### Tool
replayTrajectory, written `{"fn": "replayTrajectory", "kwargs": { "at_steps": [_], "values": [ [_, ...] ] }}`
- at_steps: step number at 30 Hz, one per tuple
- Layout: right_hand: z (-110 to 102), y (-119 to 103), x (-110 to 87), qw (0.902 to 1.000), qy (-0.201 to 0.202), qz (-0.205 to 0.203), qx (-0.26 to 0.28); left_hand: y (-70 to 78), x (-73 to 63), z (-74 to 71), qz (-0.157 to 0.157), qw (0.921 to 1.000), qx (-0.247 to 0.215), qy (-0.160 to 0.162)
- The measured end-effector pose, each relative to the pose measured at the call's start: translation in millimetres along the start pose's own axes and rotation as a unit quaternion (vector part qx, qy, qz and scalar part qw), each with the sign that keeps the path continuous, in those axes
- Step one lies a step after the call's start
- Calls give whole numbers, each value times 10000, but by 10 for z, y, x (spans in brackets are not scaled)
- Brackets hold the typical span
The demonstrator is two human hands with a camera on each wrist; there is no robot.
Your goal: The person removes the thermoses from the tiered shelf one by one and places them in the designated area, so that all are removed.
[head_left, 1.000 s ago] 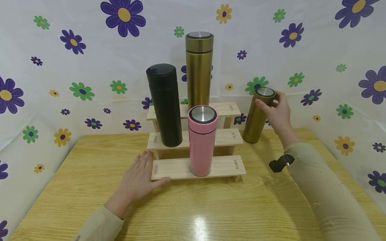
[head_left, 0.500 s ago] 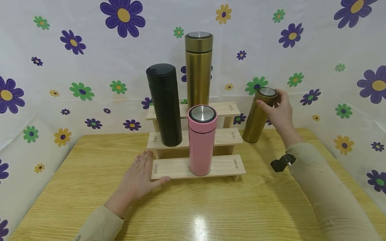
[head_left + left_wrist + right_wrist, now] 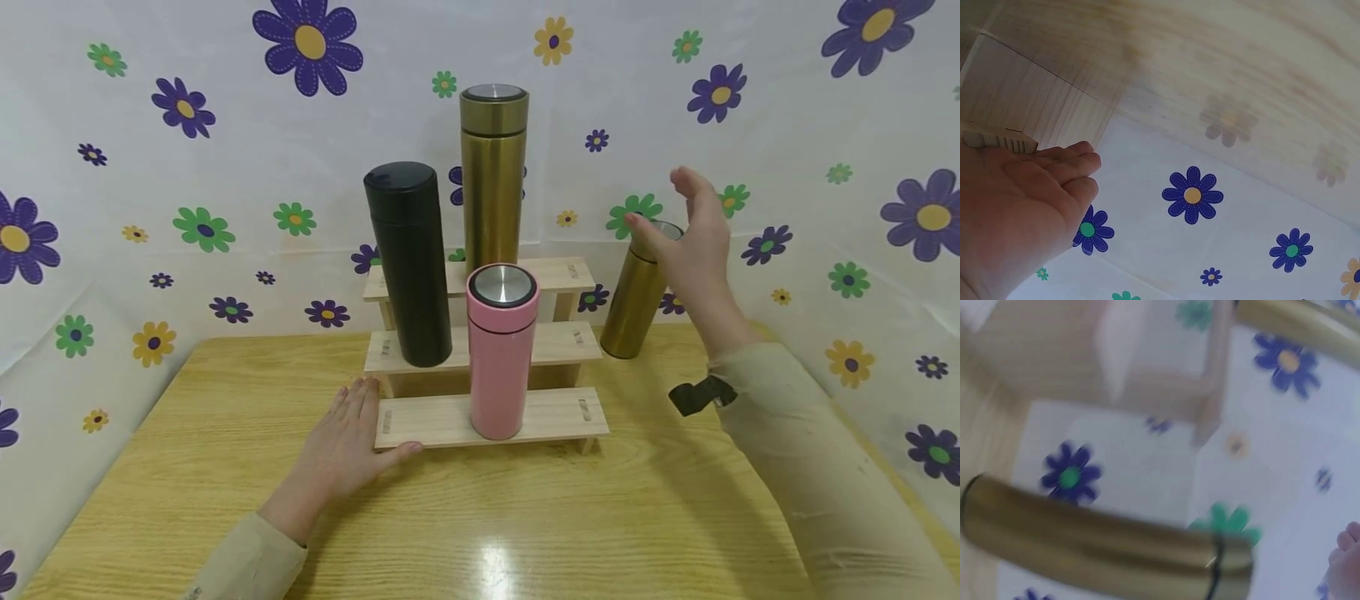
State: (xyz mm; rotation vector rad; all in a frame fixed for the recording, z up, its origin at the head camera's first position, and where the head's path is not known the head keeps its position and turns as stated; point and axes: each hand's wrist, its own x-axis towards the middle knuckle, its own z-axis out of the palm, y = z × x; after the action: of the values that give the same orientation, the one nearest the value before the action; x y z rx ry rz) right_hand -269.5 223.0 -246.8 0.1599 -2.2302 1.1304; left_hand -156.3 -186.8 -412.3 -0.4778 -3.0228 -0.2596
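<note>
My left hand (image 3: 333,454) touches the left end of the three-step wooden stand (image 3: 427,421), its fingers along the side and the thumb by the front edge of the lowest shelf. In the left wrist view those fingers lie against the pale wood. My right hand (image 3: 699,250) is raised by the top of the shorter gold thermos (image 3: 632,308), thumb and fingers spread, nothing between them. That thermos stands on the table right of the stand; my thumb overlaps its lid in the head view. Its gold body (image 3: 1104,550) appears apart from the fingertips (image 3: 1344,565) in the right wrist view.
A pink thermos (image 3: 501,367) stands on the lowest shelf, a black one (image 3: 411,275) on the middle and a tall gold one (image 3: 492,192) on the top. The wood-grain table (image 3: 420,525) ends at a flower-print cloth (image 3: 247,167). A dark strap (image 3: 701,395) hangs at my right wrist.
My right hand has let go of the shorter gold thermos and lifted, with its fingers spread. The thermos stays standing in about the same spot. My left hand has not moved.
</note>
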Motion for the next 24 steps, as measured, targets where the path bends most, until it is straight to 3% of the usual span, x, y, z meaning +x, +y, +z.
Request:
{"fn": "replayTrajectory", "kwargs": {
  "at_steps": [5, 11, 18, 24],
  "values": [
    [135, -444, 45, 9959, -366, -796, 220, -2, 1, -5, 3, 10000, -1, 9],
    [309, -916, 189, 9832, -754, -1590, 480, 8, -8, -9, 11, 10000, -4, 19],
    [517, -1236, 326, 9748, -1271, -1675, 745, 3, -2, -7, 25, 10000, 4, 49],
    [647, -1353, 387, 9766, -1407, -1493, 641, -2, 1, -10, 16, 10000, 28, 11]
  ]
}}
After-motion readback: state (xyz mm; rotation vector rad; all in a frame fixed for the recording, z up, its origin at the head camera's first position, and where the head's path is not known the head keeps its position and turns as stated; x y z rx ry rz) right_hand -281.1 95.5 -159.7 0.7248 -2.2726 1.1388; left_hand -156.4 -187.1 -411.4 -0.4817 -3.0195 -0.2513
